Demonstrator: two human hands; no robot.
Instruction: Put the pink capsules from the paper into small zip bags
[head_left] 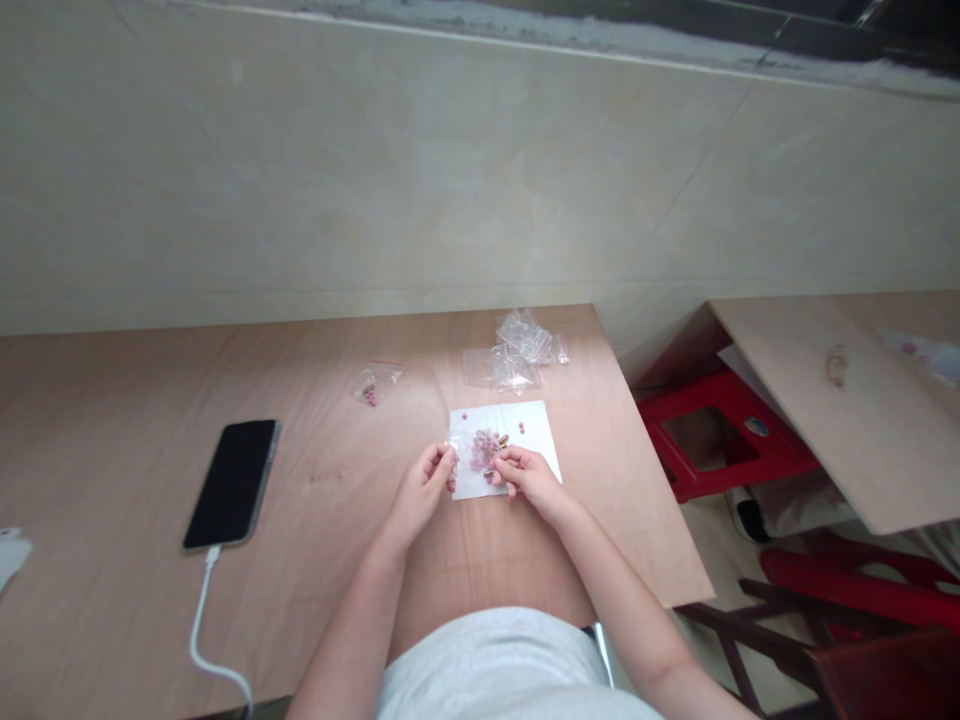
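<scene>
A white sheet of paper [536, 420] lies on the table with a cluster of small pink beads [484, 448] and a few gold-coloured pieces [503, 440] on it. Over part of the cluster shows a hazy, clear plastic bag [463, 437]. My left hand [431, 480] is closed in a pinch at the bag's left edge, by the paper's left side. At the right of the beads, my right hand [529, 478] pinches thumb and fingers together; what it holds is too small to make out. Loose beads [522, 428] lie apart on the paper.
Clear plastic bags [517, 352] are piled behind the paper. One small bag [377, 380] with beads inside lies to the left. A black phone [234, 482] with a white cable [197, 625] rests further left. Right of the table edge stand a red stool [675, 460] and another table [840, 430].
</scene>
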